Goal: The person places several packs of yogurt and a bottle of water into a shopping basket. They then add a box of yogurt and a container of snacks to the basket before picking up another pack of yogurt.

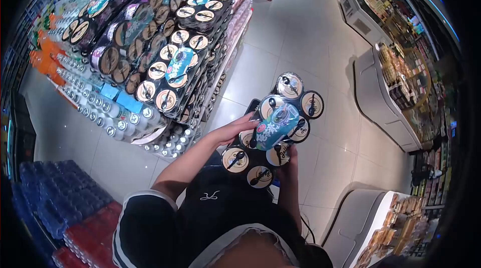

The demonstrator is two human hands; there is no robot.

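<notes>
A plastic-wrapped pack of jelly cups (274, 126) is held out in front of my body. Its round cream lids carry dark spoon prints, and a teal label lies across the middle. My left hand (240, 128) grips the pack's left side, fingers against the wrap. On the near right side, my right hand (289, 164) holds the pack from below, most of its fingers hidden under the cups. Close by on the left, a stack of similar jelly cup packs (173, 67) rises in tiers.
Bottles with white caps (102, 117) and orange bottles (47, 57) edge the stack. Blue-wrapped bottle packs (62, 193) and red packs (92, 230) stand at lower left. Counters with packaged food (388, 92) curve along the right. A tiled floor (280, 32) runs between.
</notes>
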